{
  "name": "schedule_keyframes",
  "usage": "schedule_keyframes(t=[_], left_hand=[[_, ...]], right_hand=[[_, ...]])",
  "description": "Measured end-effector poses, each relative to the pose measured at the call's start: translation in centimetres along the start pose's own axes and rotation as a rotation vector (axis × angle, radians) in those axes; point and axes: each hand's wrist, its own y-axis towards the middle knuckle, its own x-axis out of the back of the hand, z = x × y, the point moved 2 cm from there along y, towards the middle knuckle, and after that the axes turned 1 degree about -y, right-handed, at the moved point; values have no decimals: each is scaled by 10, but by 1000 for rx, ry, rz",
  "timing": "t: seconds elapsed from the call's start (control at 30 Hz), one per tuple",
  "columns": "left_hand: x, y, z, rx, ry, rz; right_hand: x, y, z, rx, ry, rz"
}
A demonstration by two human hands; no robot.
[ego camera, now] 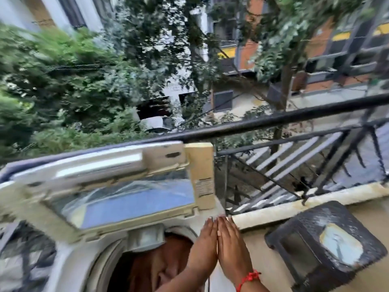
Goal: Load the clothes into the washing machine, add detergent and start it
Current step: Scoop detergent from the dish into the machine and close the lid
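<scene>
A white top-loading washing machine [69, 268] fills the lower left, its glass lid [117, 199] standing raised. Brown-orange clothes [160, 268] lie inside the drum. My left hand [203, 245] and my right hand [230, 247] are pressed palm to palm with straight fingers above the drum's right rim, holding nothing. A red thread sits on my right wrist. A cream box [202, 175] stands on the machine's back right corner, beside the lid.
A black metal balcony railing [273, 121] runs behind the machine, above a low cream ledge [294, 207]. A dark plastic stool [324, 243] stands to the right of the machine. Trees and buildings lie beyond, blurred by camera motion.
</scene>
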Motion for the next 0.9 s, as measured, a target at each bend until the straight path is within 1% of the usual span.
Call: schedule_keyframes(t=[0.07, 0.13, 0.17, 0.23, 0.27, 0.33, 0.43, 0.5, 0.6, 0.67, 0.83, 0.9], left_hand=[[20, -24, 29, 20, 4, 8], [38, -48, 64, 20, 73, -53], [44, -58, 80, 33, 92, -9], [49, -78, 111, 106, 63, 157], [52, -85, 126, 131, 70, 179], [57, -100, 154, 153, 74, 213], [61, -123, 183, 172, 53, 238], [54, -134, 201, 190, 48, 257], [38, -145, 222, 213, 73, 337], [30, -146, 230, 192, 68, 371], [25, -140, 233, 210, 22, 386], [23, -136, 235, 201, 16, 383]], right_hand=[[-7, -8, 37, 54, 23, 17], [-18, -15, 78, 111, 85, 57], [-23, -18, 97, 147, 101, 75], [-33, -20, 128, 218, 94, 76], [-41, -21, 143, 265, 81, 82], [-59, -25, 167, 331, 27, 175], [-82, -36, 192, 332, -69, 323], [-95, -45, 202, 330, -152, 410], [-115, -54, 208, 321, -245, 501], [-130, -56, 204, 287, -264, 624], [-145, -58, 198, 198, -359, 721], [-149, -56, 194, 169, -372, 729]])
